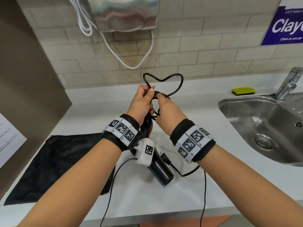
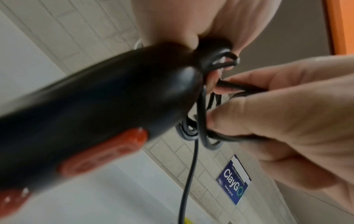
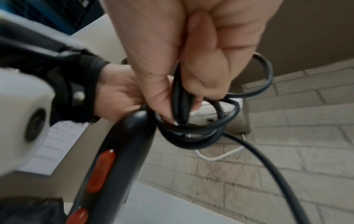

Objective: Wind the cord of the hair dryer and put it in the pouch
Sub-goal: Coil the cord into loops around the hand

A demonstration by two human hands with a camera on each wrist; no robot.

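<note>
While the left hand [image 1: 142, 102] grips the far end of the hair dryer [image 1: 159, 167] handle together with the first small coils, and the right hand [image 1: 167, 110] pinches several strands of the black cord [image 1: 164, 79] between thumb and fingers, the winding looks only partly done, and several things could undo it. One springy, heart-shaped loop stands up on the far side of both hands, held only where it passes under the left thumb; if that thumb eases, I judge the stiff cord would spring open and the gathered coils would loosen with it. A long run of cord trails from the hands down to the near side, ending in the plug [image 1: 165, 158], which lies on the white counter [image 1: 188, 194] just right of the dryer's barrel; drawn in carelessly, it could catch on the barrel or whip about. The dryer hangs nozzle down toward the near edge, over the counter, carried from the handle end alone, so a shift of grip might let it drop. The black pouch [image 1: 62, 163] lies flat on the near left, partly under the left forearm, its mouth not visibly open; a bulky, uneven bundle could snag there. The sink [image 1: 262, 128] on the right is near enough that a swinging plug might land in it
</note>
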